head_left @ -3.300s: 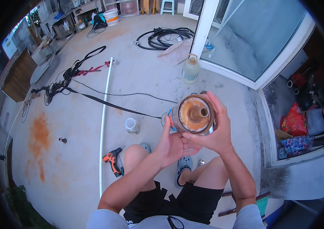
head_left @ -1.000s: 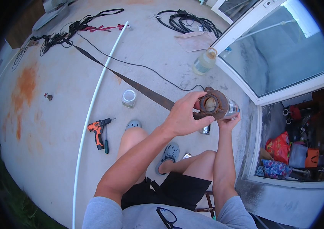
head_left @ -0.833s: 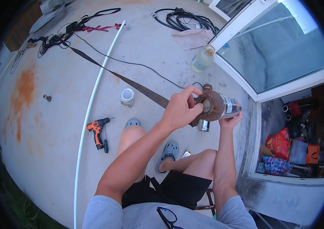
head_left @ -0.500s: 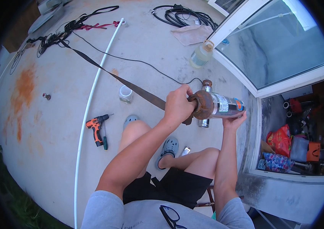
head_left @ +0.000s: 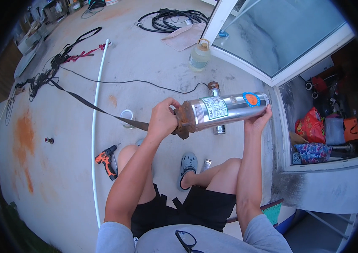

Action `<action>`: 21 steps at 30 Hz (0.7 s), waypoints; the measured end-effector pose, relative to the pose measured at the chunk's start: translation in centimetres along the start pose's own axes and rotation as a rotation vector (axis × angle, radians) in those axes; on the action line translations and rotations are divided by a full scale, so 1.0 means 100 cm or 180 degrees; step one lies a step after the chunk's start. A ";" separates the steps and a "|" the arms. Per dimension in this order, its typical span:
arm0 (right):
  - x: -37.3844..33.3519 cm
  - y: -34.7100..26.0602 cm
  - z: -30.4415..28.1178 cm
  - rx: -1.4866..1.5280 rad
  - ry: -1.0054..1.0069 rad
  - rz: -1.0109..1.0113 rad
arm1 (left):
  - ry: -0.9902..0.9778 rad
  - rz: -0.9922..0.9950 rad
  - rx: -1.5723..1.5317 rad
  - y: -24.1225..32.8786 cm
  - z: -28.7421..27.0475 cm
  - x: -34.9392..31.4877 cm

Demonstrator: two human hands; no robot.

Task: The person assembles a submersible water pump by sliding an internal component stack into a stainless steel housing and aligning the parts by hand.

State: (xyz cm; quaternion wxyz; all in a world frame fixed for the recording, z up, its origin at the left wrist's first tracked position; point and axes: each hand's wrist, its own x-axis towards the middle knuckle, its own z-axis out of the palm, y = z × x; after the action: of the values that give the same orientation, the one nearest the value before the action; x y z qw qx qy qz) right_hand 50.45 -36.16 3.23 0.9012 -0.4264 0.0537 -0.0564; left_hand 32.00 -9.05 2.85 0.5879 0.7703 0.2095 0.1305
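My left fingers [head_left: 170, 101] are closed on the rusted end fitting [head_left: 185, 119] of a metal cylinder [head_left: 233, 111]; my right fingers [head_left: 267, 113] are curled under and around its opposite end; the cylinder lies crosswise between them, held above the concrete floor [head_left: 67, 177] beyond my knees. A white label [head_left: 215, 107] faces up near the fitting; an orange and blue round sticker [head_left: 252, 99] sits toward the right end.

A dark flat strap [head_left: 99, 107] runs from a tangled bundle [head_left: 56, 62] at far left to my left wrist; its end appears to pass behind the wrist, though I cannot tell where it stops. A second, slimmer metal cylinder [head_left: 214, 91] stands or lies beneath the held one, partly covered by it; a clear jar [head_left: 127, 115] is left of my left forearm; an orange and black drill [head_left: 107, 162] lies beside my left knee, just right of a long white pipe [head_left: 95, 130]; a clear jug [head_left: 199, 58] stands near the glass door [head_left: 267, 38].
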 end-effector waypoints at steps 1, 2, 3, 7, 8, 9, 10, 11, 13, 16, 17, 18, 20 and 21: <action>-0.001 -0.002 0.001 -0.0061 -0.0036 -0.0100 | -0.0047 0.0036 0.0008 -0.005 0.000 0.000; -0.003 -0.004 0.002 -0.0095 -0.0012 -0.0149 | -0.0142 -0.0040 0.0083 -0.011 -0.001 0.001; -0.003 -0.007 0.001 -0.0058 0.0049 -0.0203 | -0.0212 0.0006 0.0113 -0.012 0.000 0.001; -0.002 -0.011 -0.003 -0.0169 0.0021 -0.0054 | -0.0107 -0.0053 -0.0268 -0.008 0.004 0.000; 0.001 -0.011 -0.002 -0.0197 0.0031 -0.0198 | -0.0098 -0.0372 -0.0651 0.004 0.003 -0.002; 0.000 -0.006 0.004 -0.0220 0.0022 -0.0290 | -0.0038 -0.0727 -0.1002 0.010 -0.002 -0.007; -0.003 -0.006 0.009 -0.0290 0.0090 -0.0343 | -0.0099 -0.0699 -0.1071 0.009 -0.004 -0.007; -0.009 -0.010 0.020 -0.0341 0.0138 -0.0388 | -0.0165 -0.0690 -0.1009 0.007 -0.007 -0.007; -0.019 -0.022 0.032 -0.0368 0.0302 -0.0292 | -0.0413 -0.0680 -0.1331 0.000 -0.012 -0.004; -0.025 -0.037 0.031 -0.0332 0.0467 -0.0509 | -0.0991 -0.0876 -0.1346 0.005 -0.016 -0.003; -0.028 -0.042 0.029 -0.0444 0.0342 -0.0645 | -0.1192 -0.1028 -0.1463 0.005 -0.016 -0.004; -0.033 -0.042 0.034 -0.0538 0.0174 -0.0741 | -0.1470 -0.1016 -0.1193 -0.002 -0.025 -0.004; -0.053 -0.048 0.045 -0.0811 -0.0111 -0.0947 | -0.1754 -0.0955 -0.0885 -0.008 -0.029 -0.008; -0.063 -0.048 0.052 -0.1125 -0.0433 -0.1148 | -0.2011 -0.0899 -0.0623 -0.010 -0.031 -0.009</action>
State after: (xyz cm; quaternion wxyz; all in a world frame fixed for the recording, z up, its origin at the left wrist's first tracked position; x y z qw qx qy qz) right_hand 44.75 -34.29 10.50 0.7896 -0.5827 -0.0748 -0.1771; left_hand 29.64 -6.65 2.83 0.7069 0.6762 0.1084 -0.1771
